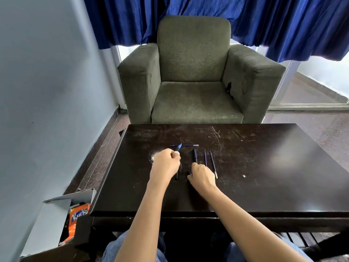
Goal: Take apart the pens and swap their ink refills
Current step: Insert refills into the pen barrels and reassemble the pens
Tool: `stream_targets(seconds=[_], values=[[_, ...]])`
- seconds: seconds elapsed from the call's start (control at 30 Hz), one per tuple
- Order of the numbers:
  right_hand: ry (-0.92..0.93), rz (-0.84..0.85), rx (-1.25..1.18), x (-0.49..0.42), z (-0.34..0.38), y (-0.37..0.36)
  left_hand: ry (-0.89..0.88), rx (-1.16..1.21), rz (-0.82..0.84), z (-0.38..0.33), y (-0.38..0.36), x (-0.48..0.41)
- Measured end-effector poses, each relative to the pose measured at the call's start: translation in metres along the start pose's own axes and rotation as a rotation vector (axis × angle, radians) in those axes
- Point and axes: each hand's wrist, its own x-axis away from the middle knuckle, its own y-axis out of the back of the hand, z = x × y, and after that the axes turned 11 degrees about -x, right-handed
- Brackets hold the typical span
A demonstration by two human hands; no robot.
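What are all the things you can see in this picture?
table: one, dark brown, before the person
armchair: one, grey-green, behind the table
curtain: one, blue, above the armchair
box: one, pale grey, on the floor beside the table
snack packet: one, orange, in the box
refills: three, blue, on the table; one crosswise farther off, two side by side
pen barrel: one, black, left of the paired refills
pen: one, black with blue tip, in the left hand
left hand: one, grips the pen
right hand: one, on the table by the barrel's near end; grip unclear
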Motion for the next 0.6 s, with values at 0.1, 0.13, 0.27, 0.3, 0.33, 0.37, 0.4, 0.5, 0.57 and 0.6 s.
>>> stream_targets(seconds=[0.1,0.13,0.27,0.3,0.33,0.37,0.4,0.5,0.57,0.6], values=[[-0.028,0.008,-0.055,0.000,0.002,0.001,0.002,-0.006,-0.004,0.000,0.000,0.001],[-0.032,0.008,-0.070,0.000,0.002,0.002,0.002,-0.011,-0.005,0.000,0.000,0.001],[-0.056,0.021,-0.098,-0.001,0.003,0.005,0.007,-0.017,0.004,-0.001,0.001,0.001],[-0.058,0.021,-0.108,-0.001,0.003,0.006,0.007,-0.015,0.004,-0.001,0.001,0.001],[-0.061,0.014,-0.125,-0.002,0.004,0.007,0.007,-0.014,0.005,-0.001,0.001,0.001],[-0.064,-0.006,-0.150,-0.003,0.004,0.009,0.007,-0.013,0.005,-0.002,0.001,0.001],[-0.070,-0.035,-0.192,-0.004,0.006,0.013,0.006,-0.013,0.006,-0.002,0.002,0.001],[-0.070,-0.102,-0.468,-0.009,0.016,0.029,-0.013,-0.015,0.004,-0.004,0.002,0.001],[-0.046,-0.045,-0.697,-0.013,0.025,0.040,-0.042,-0.018,0.009,-0.004,0.001,0.000],[-0.028,-0.001,-0.785,-0.014,0.029,0.045,-0.056,-0.022,0.012,-0.004,0.001,0.001]])
